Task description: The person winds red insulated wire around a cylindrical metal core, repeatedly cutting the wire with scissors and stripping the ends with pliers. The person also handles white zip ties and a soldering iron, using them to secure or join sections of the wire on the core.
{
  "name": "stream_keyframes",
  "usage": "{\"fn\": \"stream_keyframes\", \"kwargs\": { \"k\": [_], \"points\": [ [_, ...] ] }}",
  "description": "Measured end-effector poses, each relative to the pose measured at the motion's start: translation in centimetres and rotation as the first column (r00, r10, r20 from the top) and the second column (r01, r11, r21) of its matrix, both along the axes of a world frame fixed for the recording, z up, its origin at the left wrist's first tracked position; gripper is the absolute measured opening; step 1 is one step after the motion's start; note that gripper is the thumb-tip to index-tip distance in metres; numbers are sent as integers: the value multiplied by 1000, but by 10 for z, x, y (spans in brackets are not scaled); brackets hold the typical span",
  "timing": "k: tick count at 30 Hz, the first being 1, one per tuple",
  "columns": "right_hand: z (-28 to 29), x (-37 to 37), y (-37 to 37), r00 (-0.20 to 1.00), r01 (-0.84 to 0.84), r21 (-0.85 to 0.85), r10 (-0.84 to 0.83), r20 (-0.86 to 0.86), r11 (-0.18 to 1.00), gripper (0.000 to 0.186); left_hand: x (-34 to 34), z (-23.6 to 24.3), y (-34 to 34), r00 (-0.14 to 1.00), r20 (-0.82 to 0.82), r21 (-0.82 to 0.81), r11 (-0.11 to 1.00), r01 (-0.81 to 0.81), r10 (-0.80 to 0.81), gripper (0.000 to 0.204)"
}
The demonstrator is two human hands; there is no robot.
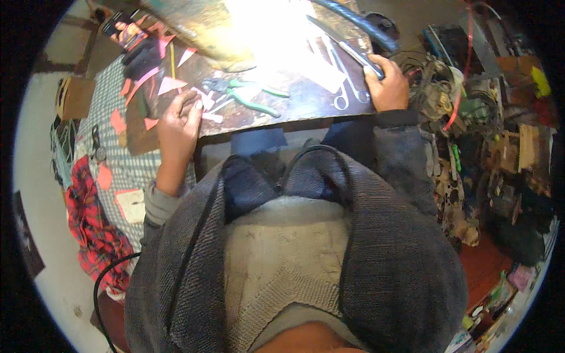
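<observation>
My right hand [389, 86] is closed round the dark handle of a long, thin knife [353, 53] at the right end of the worktable. The blade slants away to the upper left. Beside it lie metal scissors [342, 88], their finger loops toward me. My left hand [181, 122] rests at the left of the table, its fingers bent and thumb drawn in among pale pink scraps [207, 100]. Whatever those fingertips may pinch is too small to make out. Green-handled pliers [256, 101] lie between my hands, jaws to the left.
Strong glare whitens the middle of the worktable [288, 115]. A phone [122, 32], a dark cloth [141, 60] and pink cut pieces [170, 85] are at the left. Checked cloth [109, 88] spreads farther left, near a red plaid garment [91, 220]. Cables and clutter [441, 88] crowd the right.
</observation>
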State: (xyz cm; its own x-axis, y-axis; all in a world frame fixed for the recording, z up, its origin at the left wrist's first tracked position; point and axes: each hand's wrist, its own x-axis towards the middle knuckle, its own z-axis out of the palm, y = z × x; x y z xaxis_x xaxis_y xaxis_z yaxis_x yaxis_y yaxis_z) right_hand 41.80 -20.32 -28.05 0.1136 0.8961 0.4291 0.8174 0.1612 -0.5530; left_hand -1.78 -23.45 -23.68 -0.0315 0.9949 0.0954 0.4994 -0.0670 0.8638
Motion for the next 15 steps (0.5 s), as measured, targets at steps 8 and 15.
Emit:
{"fn": "stream_keyframes", "kwargs": {
  "k": [8,15],
  "points": [
    [-10,-17,-4,1000,-5,-158,4,-5,987,38,-26,-8,-1,991,73,48,992,-115,111,32],
    [-6,-35,-13,996,-65,-188,76,53,980,44,-44,-6,-6,971,-122,106,976,-192,204,31]
  ]
}}
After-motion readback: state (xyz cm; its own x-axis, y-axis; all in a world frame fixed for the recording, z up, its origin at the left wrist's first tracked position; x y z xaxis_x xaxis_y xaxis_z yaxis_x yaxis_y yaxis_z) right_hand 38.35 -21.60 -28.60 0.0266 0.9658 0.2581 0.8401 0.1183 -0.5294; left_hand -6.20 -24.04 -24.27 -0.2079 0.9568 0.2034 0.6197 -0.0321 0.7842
